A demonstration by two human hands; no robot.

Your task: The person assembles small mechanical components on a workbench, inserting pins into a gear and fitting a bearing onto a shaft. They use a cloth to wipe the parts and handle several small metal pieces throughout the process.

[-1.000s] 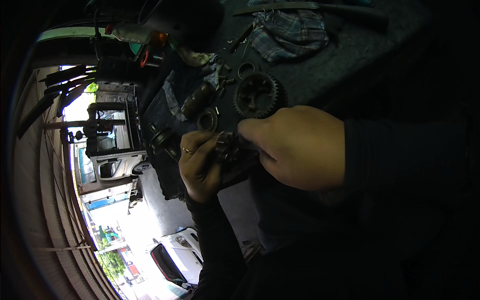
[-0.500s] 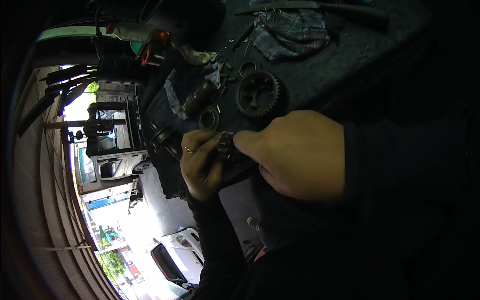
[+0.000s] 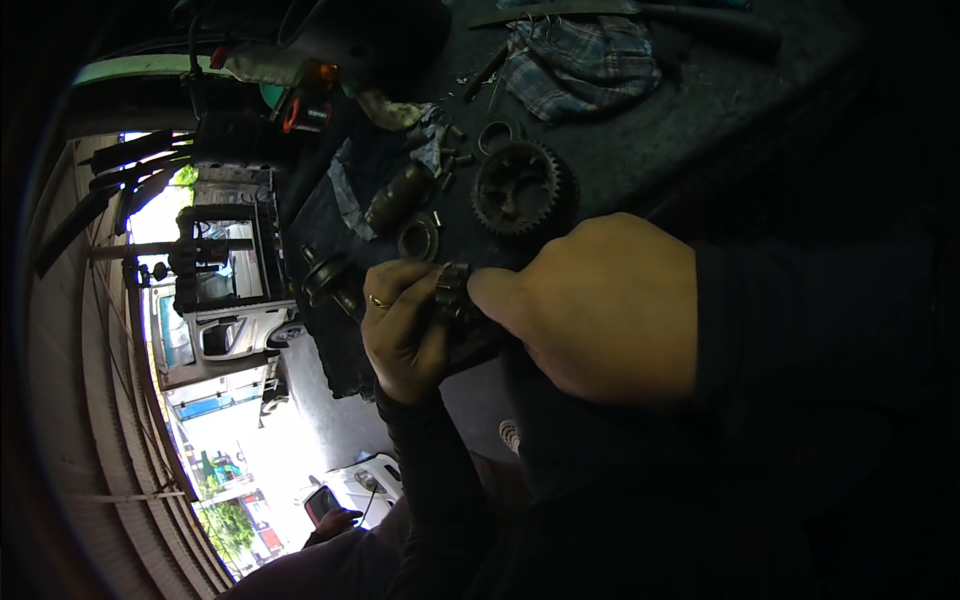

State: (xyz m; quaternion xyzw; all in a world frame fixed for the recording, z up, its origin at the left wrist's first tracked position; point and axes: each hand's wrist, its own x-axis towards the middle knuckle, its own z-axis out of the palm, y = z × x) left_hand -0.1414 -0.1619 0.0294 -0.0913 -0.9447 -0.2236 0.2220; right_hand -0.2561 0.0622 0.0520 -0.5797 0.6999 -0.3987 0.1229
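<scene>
My left hand (image 3: 405,330), with a ring on one finger, is closed around a small dark toothed metal part (image 3: 452,284), perhaps a pinion. From the right, my right hand (image 3: 595,305) presses its thumb and curled fingers against the same part; its fingertips are mostly hidden. Just beyond the hands, a large gear ring (image 3: 548,205) lies on the dark bench. A bearing ring (image 3: 418,237) rests close behind my left hand, and a shaft with a flange (image 3: 325,275) lies to its left.
A metal cylinder (image 3: 400,198), a smaller ring (image 3: 497,137) and short pins lie farther back. Behind are a checked cloth (image 3: 582,70), a long tool (image 3: 620,12) and a bottle (image 3: 265,66). Another person's hand (image 3: 338,521) shows at lower left, before a white car (image 3: 365,488).
Another person has come into view at lower left, holding a thin rod. My right hand has shifted very slightly; both hands keep their hold on the toothed part.
</scene>
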